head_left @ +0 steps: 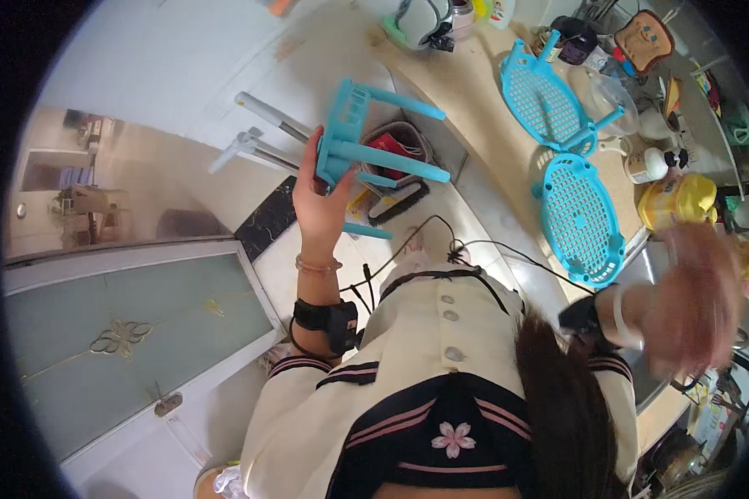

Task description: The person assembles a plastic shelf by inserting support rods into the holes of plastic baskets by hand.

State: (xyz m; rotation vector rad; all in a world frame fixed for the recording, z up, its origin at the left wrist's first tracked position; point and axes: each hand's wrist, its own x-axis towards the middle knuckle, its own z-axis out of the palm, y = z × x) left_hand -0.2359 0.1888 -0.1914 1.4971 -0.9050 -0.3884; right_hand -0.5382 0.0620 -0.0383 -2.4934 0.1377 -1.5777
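Note:
My left hand [318, 204] is closed around the base of a blue plastic rack piece [347, 125], a slotted tray with several long legs pointing right, held up off the floor. On the counter lie two more blue perforated rack trays: the upper tray [543, 98] has short posts standing up, and the lower tray [581, 218] lies flat just below it. My right hand [695, 303] is raised at the right, to the right of the lower tray. Motion smears its fingers, so whether it holds anything is hidden.
A wooden counter [483, 104] runs down the right, with a yellow package [682, 200], a white bottle [647, 165] and a toast-shaped item [643, 41]. Below my left hand's side are a bin [416, 140] and a brush [401, 205]. A glass-panelled door [141, 333] stands left. Black cables [453, 249] cross my front.

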